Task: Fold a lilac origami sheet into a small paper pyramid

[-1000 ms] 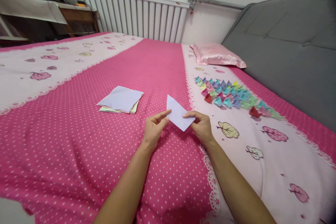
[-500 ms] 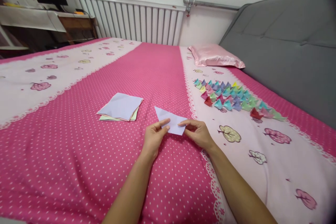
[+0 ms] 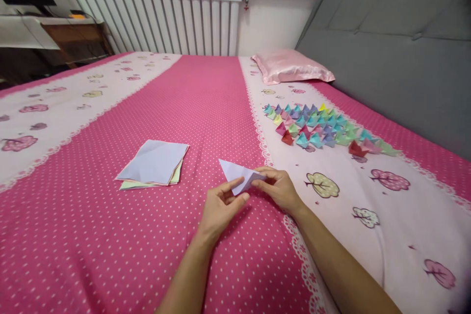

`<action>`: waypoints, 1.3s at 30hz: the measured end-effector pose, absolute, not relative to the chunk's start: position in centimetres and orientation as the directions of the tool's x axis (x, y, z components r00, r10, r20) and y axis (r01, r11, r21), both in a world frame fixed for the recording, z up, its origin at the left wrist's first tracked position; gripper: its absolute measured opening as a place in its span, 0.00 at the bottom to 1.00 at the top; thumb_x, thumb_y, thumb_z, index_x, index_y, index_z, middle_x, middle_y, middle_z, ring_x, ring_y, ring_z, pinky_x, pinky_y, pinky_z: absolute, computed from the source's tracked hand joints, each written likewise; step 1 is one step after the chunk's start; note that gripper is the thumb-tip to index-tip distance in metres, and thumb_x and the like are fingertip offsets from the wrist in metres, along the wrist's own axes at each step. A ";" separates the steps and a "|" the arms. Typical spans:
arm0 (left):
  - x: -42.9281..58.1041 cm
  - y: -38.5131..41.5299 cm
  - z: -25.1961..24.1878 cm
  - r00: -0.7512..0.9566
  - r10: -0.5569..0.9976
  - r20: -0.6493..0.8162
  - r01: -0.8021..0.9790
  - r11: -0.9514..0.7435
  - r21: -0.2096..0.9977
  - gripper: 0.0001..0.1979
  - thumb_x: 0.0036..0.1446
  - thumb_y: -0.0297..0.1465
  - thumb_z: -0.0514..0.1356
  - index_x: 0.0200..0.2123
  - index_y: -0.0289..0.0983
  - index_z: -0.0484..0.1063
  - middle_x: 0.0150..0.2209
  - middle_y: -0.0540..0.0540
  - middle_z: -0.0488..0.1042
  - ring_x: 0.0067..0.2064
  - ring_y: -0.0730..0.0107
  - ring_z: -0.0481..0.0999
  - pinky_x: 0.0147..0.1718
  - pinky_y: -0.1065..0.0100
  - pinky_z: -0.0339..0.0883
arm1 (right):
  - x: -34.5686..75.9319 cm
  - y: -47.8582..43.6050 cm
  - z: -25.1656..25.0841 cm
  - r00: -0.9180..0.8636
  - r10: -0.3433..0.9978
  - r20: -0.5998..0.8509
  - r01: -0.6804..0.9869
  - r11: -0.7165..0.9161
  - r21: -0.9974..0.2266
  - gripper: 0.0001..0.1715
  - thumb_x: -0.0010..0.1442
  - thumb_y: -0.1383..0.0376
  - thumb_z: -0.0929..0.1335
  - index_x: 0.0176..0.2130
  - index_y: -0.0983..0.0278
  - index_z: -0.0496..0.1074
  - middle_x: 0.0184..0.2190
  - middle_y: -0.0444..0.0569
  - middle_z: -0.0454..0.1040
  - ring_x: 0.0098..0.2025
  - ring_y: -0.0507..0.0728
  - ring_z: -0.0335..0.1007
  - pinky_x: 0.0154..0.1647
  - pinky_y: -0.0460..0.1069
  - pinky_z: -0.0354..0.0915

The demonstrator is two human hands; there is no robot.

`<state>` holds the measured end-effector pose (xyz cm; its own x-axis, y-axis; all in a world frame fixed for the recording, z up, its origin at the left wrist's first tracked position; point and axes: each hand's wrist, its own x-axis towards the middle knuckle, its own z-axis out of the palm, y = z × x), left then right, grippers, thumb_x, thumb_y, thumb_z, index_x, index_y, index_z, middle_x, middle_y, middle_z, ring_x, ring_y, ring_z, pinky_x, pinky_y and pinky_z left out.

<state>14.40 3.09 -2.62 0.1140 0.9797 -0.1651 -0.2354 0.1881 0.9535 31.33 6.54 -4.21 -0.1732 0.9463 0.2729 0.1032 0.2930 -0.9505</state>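
A folded piece of pale lilac paper (image 3: 235, 173) is held just over the pink bedspread, a pointed corner toward the far left and a fold near its right part. My right hand (image 3: 277, 186) pinches its right end between thumb and fingers. At its lower left edge, the index finger of my left hand (image 3: 221, 206) touches the paper. The left thumb stands apart, just below the paper's bottom corner. Left of my hands lies a stack of square paper sheets (image 3: 152, 162), lilac on top with green showing beneath.
Rows of small folded paper pieces (image 3: 312, 125) in many colours stand on the bed at right. Behind them are a pink pillow (image 3: 294, 66) and a grey headboard (image 3: 397, 54). A white radiator (image 3: 165, 22) runs along the wall; a desk (image 3: 69, 34) with a monitor stands far left.
My left thumb has come off the paper and moved apart from the index finger. The paper has turned, and its right part is now bent. The view has shifted slightly.
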 end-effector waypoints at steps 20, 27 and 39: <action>24.4 12.0 0.0 0.145 0.989 -0.031 -0.273 0.070 0.960 0.31 0.39 0.33 0.69 0.49 0.32 0.68 0.27 0.44 0.78 0.27 0.71 0.75 0.29 0.72 0.66 | 34.8 10.2 -2.6 0.374 0.927 -0.032 -0.519 0.181 -0.835 0.25 0.38 0.63 0.76 0.38 0.65 0.70 0.29 0.45 0.76 0.32 0.53 0.72 0.38 0.49 0.67; 26.4 14.0 -2.6 0.231 0.972 -0.042 -0.333 0.119 0.935 0.16 0.42 0.34 0.68 0.35 0.32 0.75 0.35 0.41 0.78 0.31 0.72 0.75 0.32 0.73 0.66 | 36.1 11.1 -3.8 0.411 0.911 -0.038 -0.353 0.121 -0.928 0.15 0.44 0.57 0.73 0.29 0.66 0.75 0.26 0.48 0.77 0.32 0.57 0.72 0.36 0.50 0.67; 24.3 13.9 -3.1 0.289 0.953 -0.088 -0.298 0.177 0.938 0.15 0.42 0.33 0.68 0.35 0.32 0.75 0.34 0.41 0.79 0.31 0.70 0.76 0.32 0.72 0.68 | 36.8 10.8 -4.2 0.488 0.867 0.101 0.019 0.105 -0.994 0.18 0.50 0.54 0.70 0.21 0.66 0.74 0.19 0.45 0.72 0.24 0.53 0.66 0.26 0.46 0.61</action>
